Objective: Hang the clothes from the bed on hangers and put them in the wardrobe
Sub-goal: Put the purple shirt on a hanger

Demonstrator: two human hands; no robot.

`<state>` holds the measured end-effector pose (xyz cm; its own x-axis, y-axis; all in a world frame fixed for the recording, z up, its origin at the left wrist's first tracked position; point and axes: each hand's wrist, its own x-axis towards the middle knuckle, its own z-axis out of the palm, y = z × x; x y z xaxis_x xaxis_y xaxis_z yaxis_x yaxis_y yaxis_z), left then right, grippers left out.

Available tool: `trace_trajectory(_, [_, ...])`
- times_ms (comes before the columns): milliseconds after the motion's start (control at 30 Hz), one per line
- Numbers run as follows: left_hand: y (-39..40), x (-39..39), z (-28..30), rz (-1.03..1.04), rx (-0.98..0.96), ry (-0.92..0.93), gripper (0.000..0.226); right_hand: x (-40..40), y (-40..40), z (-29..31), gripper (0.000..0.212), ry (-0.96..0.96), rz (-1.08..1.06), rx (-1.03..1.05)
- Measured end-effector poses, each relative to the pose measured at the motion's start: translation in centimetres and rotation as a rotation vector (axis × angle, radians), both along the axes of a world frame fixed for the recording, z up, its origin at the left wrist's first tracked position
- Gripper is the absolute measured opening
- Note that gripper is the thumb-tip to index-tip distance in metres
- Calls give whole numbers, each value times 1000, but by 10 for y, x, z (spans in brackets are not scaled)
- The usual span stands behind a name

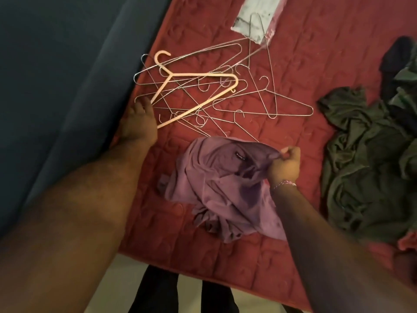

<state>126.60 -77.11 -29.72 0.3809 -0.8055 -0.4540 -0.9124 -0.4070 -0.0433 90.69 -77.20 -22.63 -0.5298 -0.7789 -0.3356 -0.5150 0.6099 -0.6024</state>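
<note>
We see the purple shirt point(225, 184) crumpled on the red bed point(293, 71), its collar pinched in the right hand point(285, 164). The left hand point(138, 125) rests at the hangers point(203, 91), fingers at a wire one; its grip we cannot tell. Green clothes point(365, 159) lie well apart.

On the bed point(282, 64) before me, the hangers point(203, 91) lie behind my shirt point(216, 177); a heap of clothes point(365, 168) sits to the right, a curtain point(56, 75) left.

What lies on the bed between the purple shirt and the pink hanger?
In the head view, only thin wire hangers on red quilt separate the purple shirt from the pink hanger.
</note>
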Motion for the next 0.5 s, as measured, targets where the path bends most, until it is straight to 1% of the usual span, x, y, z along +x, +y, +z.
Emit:
trace_trajectory(67, [-2,1,1,0,36,15,89,-7,4,2,32,-65,43,-140])
trace_trajectory(100, [-4,2,5,14,50,22,91,-13,4,-1,32,-58,93,-142])
trace_trajectory(200, [-4,3,16,67,67,31,97,-25,7,-2,34,-24,305,33])
trace_trajectory(267, [1,0,24,128,7,50,94,-33,9,7,29,16,507,102])
trace_trajectory(300, [5,-1,29,181,-24,74,92,-38,9,13,35,76,645,143])
trace_trajectory(367, [15,0,36,314,-59,193,85,-47,10,28,64,277,912,263])
trace_trajectory(400, [21,-1,41,374,-55,297,78,-50,11,36,74,354,986,309])
trace_trajectory(433, [29,-3,50,416,-37,412,69,-55,12,43,79,373,1014,336])
trace_trajectory(500, [47,-11,71,440,36,643,51,-65,11,55,80,319,1002,342])
